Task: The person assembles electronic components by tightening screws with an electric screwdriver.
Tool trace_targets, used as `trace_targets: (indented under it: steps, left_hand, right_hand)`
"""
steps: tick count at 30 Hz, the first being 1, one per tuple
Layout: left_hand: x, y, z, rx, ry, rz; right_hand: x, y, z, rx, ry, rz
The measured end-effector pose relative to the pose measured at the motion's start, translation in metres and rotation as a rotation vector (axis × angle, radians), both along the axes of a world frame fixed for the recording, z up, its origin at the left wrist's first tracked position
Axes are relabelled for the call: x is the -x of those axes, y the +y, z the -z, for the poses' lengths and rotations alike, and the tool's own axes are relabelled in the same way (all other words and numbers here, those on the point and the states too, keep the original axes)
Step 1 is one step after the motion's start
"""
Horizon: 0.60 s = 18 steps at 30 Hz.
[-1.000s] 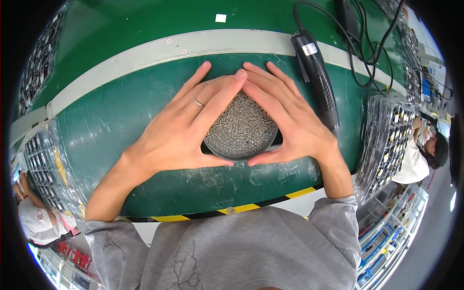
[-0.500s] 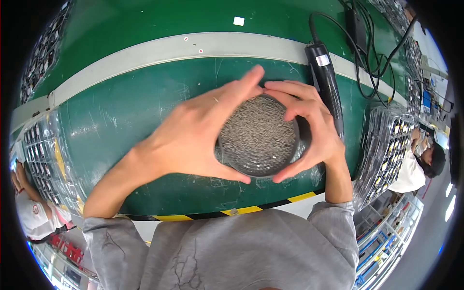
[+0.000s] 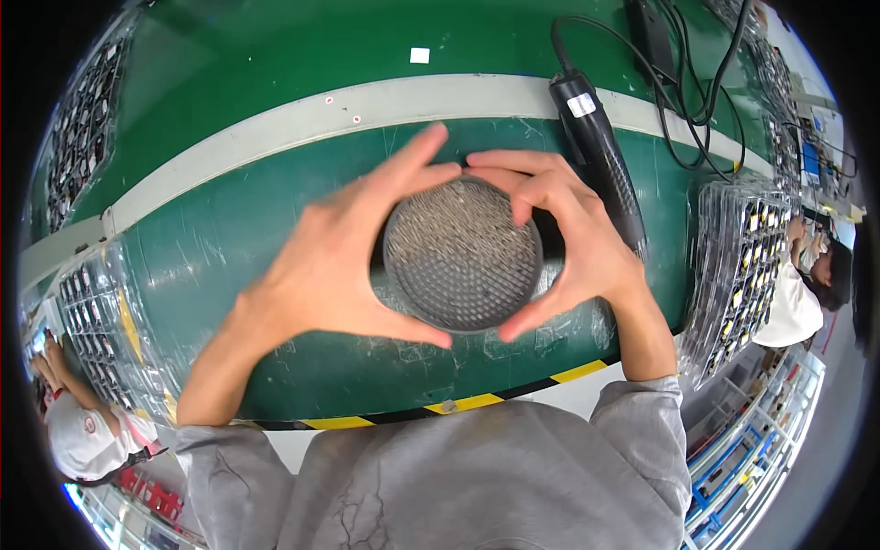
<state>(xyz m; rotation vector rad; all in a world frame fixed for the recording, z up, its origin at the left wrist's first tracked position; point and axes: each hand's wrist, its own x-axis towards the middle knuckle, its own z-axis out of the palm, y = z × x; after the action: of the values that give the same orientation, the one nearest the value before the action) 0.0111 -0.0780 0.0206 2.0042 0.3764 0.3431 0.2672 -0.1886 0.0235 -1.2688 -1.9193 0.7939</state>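
Between my two hands is a round black dish [image 3: 466,295] with a raised rim and a dimpled, grid-like bottom. Many small, thin metal pieces [image 3: 458,220], too fine to name, lie over its upper part, while bare dimples show in the lower part. My left hand [image 3: 353,247] curves around the left side, its thumb at the lower rim and its fingers at the upper rim. My right hand [image 3: 577,229] grips the right side, with bent fingers along the upper right rim and the thumb at the lower right.
A black corded hand tool [image 3: 600,147] lies right of the dish, its cable [image 3: 683,110] trailing to the back right. Stacked clear plastic trays of small parts stand at the right [image 3: 742,275] and left [image 3: 96,312]. Co-workers sit beyond both sides. Striped tape [image 3: 477,401] marks the near edge.
The metal pieces have shifted toward the far side of the dish, baring more dimples near me. Both hands keep their hold. The whole view has slid slightly.
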Motion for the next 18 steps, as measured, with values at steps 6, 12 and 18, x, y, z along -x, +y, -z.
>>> trace_targets:
  steps: [6, 12, 18]
  left_hand:
    - [-0.004, -0.004, -0.004, 0.040, 0.027, 0.001]
    - [-0.001, -0.003, 0.002, -0.101, 0.001, -0.027]
    - [0.003, -0.001, 0.001, -0.099, -0.044, -0.021]
  right_hand:
    - [-0.010, -0.002, -0.002, -0.022, -0.049, -0.039]
    - [-0.012, 0.001, -0.003, -0.042, -0.069, -0.035]
    - [-0.002, 0.002, -0.004, -0.016, -0.009, -0.019]
